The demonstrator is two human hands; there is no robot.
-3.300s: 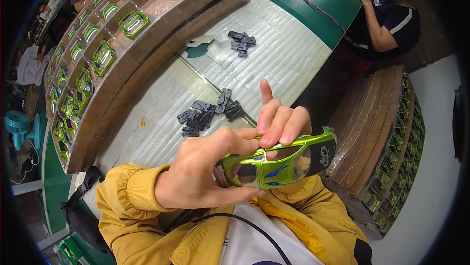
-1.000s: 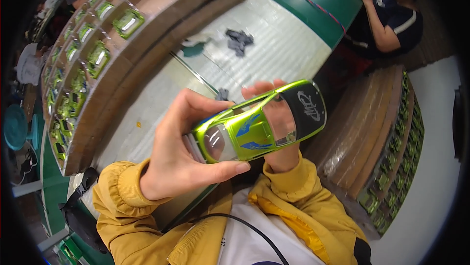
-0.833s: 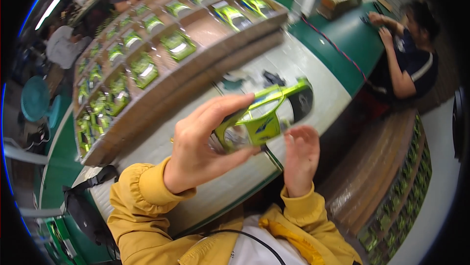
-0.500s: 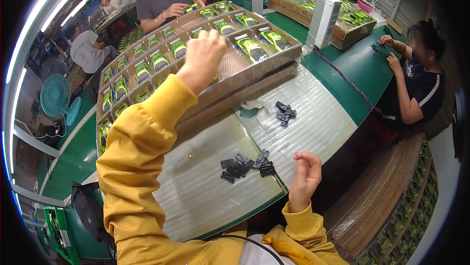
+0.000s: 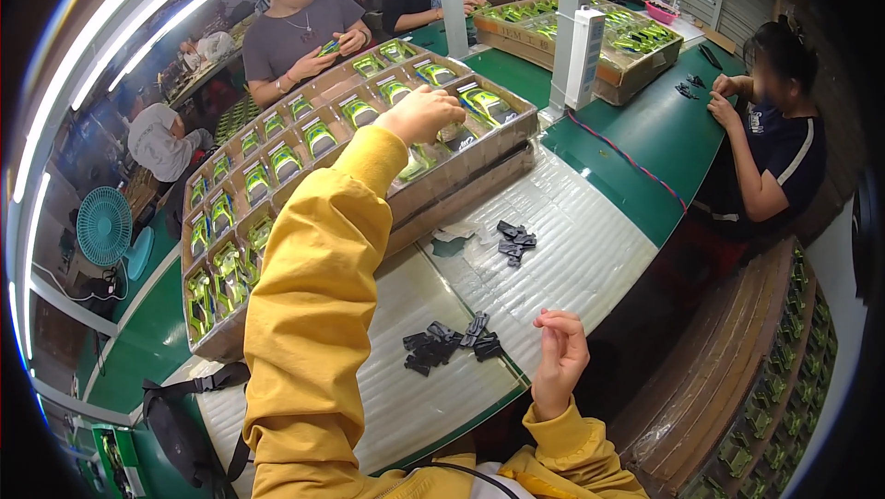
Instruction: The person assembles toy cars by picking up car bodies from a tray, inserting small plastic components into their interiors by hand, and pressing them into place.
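Note:
My left hand (image 5: 422, 118) reaches over the divided cardboard box (image 5: 433, 193), its fingers bent down and closed on a green and dark toy car body (image 5: 458, 138) in a compartment near the right end. The hand covers much of that car body. Another green toy car body (image 5: 487, 104) sits in the neighbouring compartment. Above the front edge of the table my right hand (image 5: 560, 365) is raised with curled fingers and thumb drawn together; whatever it may hold is too small to make out. Left of it lies a pile of small black plastic parts (image 5: 433, 345).
A second black pile (image 5: 514, 243) lies farther back on the padded sheet (image 5: 576, 213). A post (image 5: 565, 29) stands beyond the box. Co-workers sit across (image 5: 300, 29) and at right (image 5: 770, 130). Stacked trays (image 5: 701, 379) stand at my right; a black bag (image 5: 180, 425) lies at left.
My left hand has gone from above the box down to a toy car body in a right-hand compartment. My right hand stays raised near the table edge. The view has shifted slightly.

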